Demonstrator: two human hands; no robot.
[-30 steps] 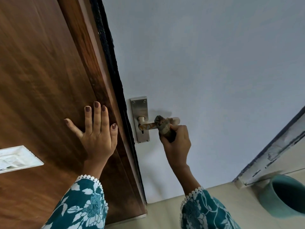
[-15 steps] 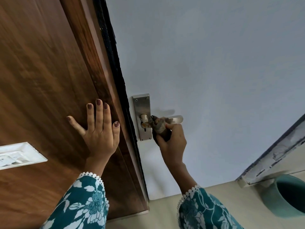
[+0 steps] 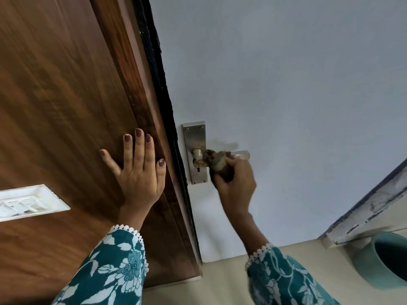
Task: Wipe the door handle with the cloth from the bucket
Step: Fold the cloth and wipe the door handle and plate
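Around door handle [image 3: 241, 155]: hand-gripped cloth [image 3: 217, 164]

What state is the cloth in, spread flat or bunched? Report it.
Bunched. The cloth is wadded around the door handle, gripped by the right hand.

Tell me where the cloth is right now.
The cloth is bunched in the right hand and wrapped around the door handle, just right of the metal backplate, near the middle of the head view.
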